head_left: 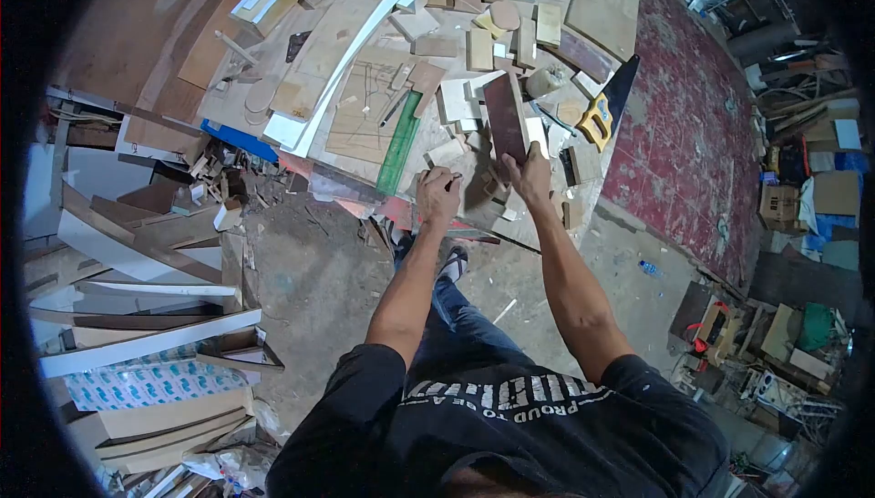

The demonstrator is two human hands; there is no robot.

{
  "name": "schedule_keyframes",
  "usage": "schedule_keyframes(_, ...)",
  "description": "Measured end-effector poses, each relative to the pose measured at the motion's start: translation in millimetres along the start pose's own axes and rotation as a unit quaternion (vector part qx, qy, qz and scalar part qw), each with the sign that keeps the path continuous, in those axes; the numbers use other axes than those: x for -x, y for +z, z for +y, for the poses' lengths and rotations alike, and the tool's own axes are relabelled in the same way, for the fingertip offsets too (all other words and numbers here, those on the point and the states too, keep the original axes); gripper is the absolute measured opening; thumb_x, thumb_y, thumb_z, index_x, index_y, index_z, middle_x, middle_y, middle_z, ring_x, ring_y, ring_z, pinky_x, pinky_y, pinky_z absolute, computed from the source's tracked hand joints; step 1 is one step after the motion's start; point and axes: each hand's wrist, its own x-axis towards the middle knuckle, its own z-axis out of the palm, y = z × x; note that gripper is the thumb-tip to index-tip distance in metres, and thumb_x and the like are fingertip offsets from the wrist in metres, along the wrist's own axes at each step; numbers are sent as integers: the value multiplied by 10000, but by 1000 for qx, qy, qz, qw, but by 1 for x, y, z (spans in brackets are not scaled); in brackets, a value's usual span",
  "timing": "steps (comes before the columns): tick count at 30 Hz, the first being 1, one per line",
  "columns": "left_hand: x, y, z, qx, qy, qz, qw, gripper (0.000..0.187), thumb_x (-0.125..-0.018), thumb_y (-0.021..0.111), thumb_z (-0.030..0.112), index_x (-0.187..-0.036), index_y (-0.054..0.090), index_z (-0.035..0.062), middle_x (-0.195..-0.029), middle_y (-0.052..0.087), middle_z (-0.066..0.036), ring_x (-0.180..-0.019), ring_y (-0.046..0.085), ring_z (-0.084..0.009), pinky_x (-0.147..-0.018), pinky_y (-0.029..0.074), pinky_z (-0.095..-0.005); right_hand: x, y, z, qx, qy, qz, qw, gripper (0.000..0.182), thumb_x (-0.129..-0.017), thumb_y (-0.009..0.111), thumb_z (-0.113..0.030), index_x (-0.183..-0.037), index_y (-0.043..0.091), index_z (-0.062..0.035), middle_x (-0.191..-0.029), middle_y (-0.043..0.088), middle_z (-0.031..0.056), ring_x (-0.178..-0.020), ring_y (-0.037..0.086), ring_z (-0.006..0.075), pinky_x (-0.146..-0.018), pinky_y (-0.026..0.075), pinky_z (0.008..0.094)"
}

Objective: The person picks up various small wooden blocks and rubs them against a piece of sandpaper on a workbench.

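Note:
My right hand (532, 179) is closed around the near end of a long wooden block (504, 117) with a flat, dark red-brown face and pale wood along its side. The block is raised at a tilt over the cluttered worktable (365, 51). By the table's near edge, my left hand (438, 195) has its fingers curled together, with a small dark bit showing at the fingertips that I cannot make out. A green ruler (398, 144) lies just beyond that hand, beside a pen (390, 113) and a wooden board with drawn lines (360, 124).
A handsaw with a yellow handle (597, 122) rests at the table's right edge. Small wood blocks (479, 49) and a jar (545, 82) lie beyond the held block. A long white curved strip (365, 33) crosses the table. Curved panels (150, 329) are stacked at the left.

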Motion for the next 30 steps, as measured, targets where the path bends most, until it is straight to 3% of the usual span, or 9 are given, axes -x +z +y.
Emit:
schedule_keyframes(3,2,2,1,-11,-8,14,1000,77,-739,718,110,-783,698,51,-869,633,-78,-828,560,-317,-767,439,-419,56,-26,-25,-35,-150,49,987,381,-857,668,-238,-1022,453,30,-735,594,289,-681,593,477,-571,450,509)
schedule_keyframes(8,6,19,-23,-50,23,-16,998,93,-724,708,112,-738,654,36,-833,615,-107,-782,567,-354,-743,444,-444,126,-22,-25,17,-107,-61,992,341,-853,665,-170,-1080,497,20,-788,566,243,-747,589,425,-627,457,483)
schedule_keyframes(10,3,10,-6,169,-187,-11,968,123,-706,716,109,-717,625,27,-822,614,-111,-763,567,-352,-739,439,-446,125,-22,-31,22,-80,-87,993,325,-851,659,-160,-1067,499,23,-796,561,235,-756,582,423,-636,455,481)
schedule_keyframes(14,0,0,-4,-21,42,15,999,77,-710,700,90,-735,647,41,-835,627,-117,-796,577,-345,-744,442,-428,130,-27,-42,-33,-139,13,990,272,-857,646,-137,-1021,494,18,-802,565,222,-755,573,424,-640,454,483)
schedule_keyframes(17,3,10,-5,37,-101,14,994,93,-708,714,115,-746,657,53,-858,639,-115,-826,580,-351,-748,444,-427,126,-14,-20,36,-123,-52,990,279,-859,659,-129,-1036,502,18,-815,567,225,-745,571,419,-635,454,473)
schedule_keyframes(18,4,19,-26,-89,-24,-40,995,110,-715,717,135,-760,655,55,-862,644,-103,-841,582,-343,-756,447,-429,124,-19,-27,1,-141,-15,990,263,-860,648,-128,-1021,495,13,-824,565,225,-757,573,421,-642,455,482)
schedule_keyframes(25,2,20,-27,-45,39,23,998,94,-737,668,152,-743,671,58,-789,636,-122,-776,599,-326,-752,455,-423,120,-24,-31,14,-130,-63,989,306,-854,654,-101,-1084,491,16,-927,569,239,-804,567,424,-675,466,471)
schedule_keyframes(28,0,5,-12,0,38,5,999,100,-732,654,128,-715,658,30,-789,644,-103,-785,603,-308,-753,470,-422,131,-32,-43,-131,-229,92,960,249,-879,616,-135,-1019,480,19,-920,556,238,-818,565,429,-701,465,495)
schedule_keyframes(30,6,7,-13,-16,12,2,1000,92,-744,655,138,-745,673,48,-815,646,-99,-803,603,-315,-764,467,-416,134,-20,-23,-55,-193,24,979,279,-863,640,-111,-1051,485,24,-947,564,241,-820,572,426,-704,471,483)
